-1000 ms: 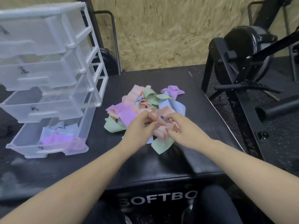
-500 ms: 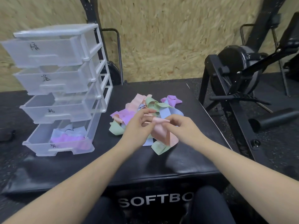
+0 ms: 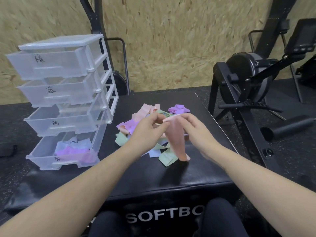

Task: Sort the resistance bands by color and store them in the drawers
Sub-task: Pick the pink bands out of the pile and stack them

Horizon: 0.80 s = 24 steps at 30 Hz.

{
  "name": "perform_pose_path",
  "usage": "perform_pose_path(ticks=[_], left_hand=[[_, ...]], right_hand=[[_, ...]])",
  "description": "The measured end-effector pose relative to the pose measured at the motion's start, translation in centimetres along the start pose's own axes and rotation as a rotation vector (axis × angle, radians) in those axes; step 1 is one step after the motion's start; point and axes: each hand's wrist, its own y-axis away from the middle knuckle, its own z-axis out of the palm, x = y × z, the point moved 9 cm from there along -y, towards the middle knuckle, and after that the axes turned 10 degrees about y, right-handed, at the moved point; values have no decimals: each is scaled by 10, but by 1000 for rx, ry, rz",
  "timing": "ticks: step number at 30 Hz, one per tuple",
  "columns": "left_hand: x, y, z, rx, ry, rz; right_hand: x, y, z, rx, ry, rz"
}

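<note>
Resistance bands (image 3: 150,117): a loose heap of pink, purple, green and pale blue loops, lying near the middle of the black padded desk (image 3: 171,175), just right of the drawers.

Pink band (image 3: 176,139): held up over the near side of the heap by both hands. Its top edge runs between the two hands; the rest hangs down, and its lower end reaches the desk beside a green band (image 3: 166,159) at the near edge of the heap.

Left hand (image 3: 147,130): fingers curled, thumb and fingertips pinching the left end of the pink band's top edge.

Right hand (image 3: 196,132): fingers curled, pinching the right end of the same edge; somewhat blurred.

Purple band (image 3: 178,109): folded, at the far right of the heap, apart from the hands.

Drawers (image 3: 63,100): a clear plastic unit with a white frame, four high, standing at the left of the desk. All four are pulled out, each lower one further than the one above. Each front bears a handwritten black mark, not legible.

Bottom drawer (image 3: 44,156): holds purple and pale blue bands at its right end. The three above show no contents that I can make out.

Desk front: white lettering "SOFTBO" visible on the near face, cut off by a dark-clad knee.

Exercise machine (image 3: 248,79): black, with a round housing, on the floor to the right.

Far wall (image 3: 171,40): chipboard panel.
</note>
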Motion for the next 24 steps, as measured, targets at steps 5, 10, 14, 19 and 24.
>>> perform_pose_path(ticks=[5, 10, 14, 19, 24], left_hand=[[11, 3, 10, -9, 201, -36], [11, 1, -6, 89, 286, -74], [-4, 2, -31, 211, 383, -124], [-52, 12, -64, 359, 461, -231], [-99, 28, -84, 454, 523, -302]], right_hand=[[28, 5, 21, -201, 119, 75], [46, 9, 15, -211, 166, 151], [66, 13, 9, -236, 185, 247], [82, 13, 3, -322, 235, 262], [100, 12, 1, -326, 299, 260]])
